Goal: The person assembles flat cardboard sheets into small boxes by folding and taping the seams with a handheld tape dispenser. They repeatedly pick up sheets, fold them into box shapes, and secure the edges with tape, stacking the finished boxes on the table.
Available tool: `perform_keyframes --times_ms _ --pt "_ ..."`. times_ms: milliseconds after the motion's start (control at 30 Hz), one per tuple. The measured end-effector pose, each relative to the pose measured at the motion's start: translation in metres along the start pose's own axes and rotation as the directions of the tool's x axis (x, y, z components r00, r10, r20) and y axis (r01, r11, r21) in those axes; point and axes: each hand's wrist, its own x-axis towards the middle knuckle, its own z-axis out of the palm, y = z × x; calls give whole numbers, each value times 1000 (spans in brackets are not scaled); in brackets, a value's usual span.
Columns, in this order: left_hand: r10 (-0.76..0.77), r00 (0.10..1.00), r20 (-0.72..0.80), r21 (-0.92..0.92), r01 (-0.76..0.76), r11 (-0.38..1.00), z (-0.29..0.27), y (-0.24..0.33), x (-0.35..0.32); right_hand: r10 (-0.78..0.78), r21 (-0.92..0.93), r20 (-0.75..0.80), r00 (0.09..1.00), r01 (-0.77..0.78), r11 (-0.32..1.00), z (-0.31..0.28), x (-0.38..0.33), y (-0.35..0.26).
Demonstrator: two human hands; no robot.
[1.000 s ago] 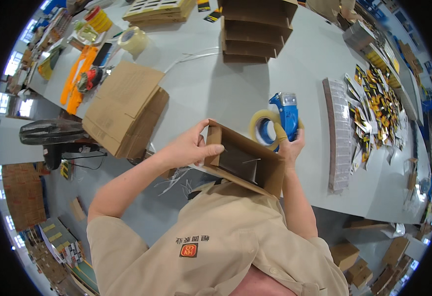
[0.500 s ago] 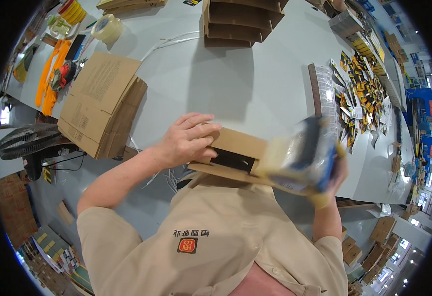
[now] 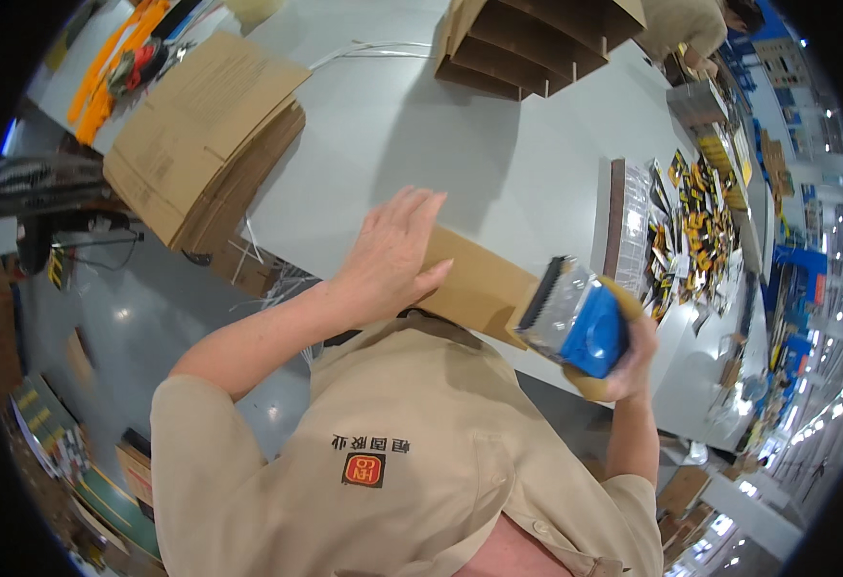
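A long, narrow cardboard box (image 3: 479,284) lies across in front of my body, its top face closed. My left hand (image 3: 392,250) is against its left end, fingers stretched out past the far corner and thumb laid on the box. At the box's right end, my right hand (image 3: 638,351) grips a tape dispenser (image 3: 580,317) with a blue side, a clear plastic part and a black toothed edge. The toothed edge is close to the box's right end; whether it touches I cannot tell. A yellowish tape roll shows around the right hand.
A stack of flattened cartons (image 3: 205,135) lies on the left of the grey table (image 3: 344,163). An open carton with dividers (image 3: 537,48) stands at the far side. Yellow-black packets (image 3: 695,221) are piled right, beside a clear-wrapped block (image 3: 628,216). Another person (image 3: 681,29) is far right.
The tape dispenser has turned, showing its blue side and toothed edge. The box's dark opening no longer shows. My left fingers have straightened. The view has shifted, bringing another person into sight.
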Motion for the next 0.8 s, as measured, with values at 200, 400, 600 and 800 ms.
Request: perform_keyframes --times_ms 200,400,600,800 --pt "-392 870 299 -828 441 347 -7 23 0 -12 -114 173 985 32 993 11 16 -4" --pt "-325 800 505 -829 554 75 5 39 0 46 -307 316 948 57 950 15 34 -13" --pt "-578 778 244 -962 119 -245 11 23 -13 173 -391 375 911 -14 920 7 55 -48" --pt "-791 609 57 -882 403 246 25 -22 -24 311 -520 456 834 -34 854 25 64 -51"
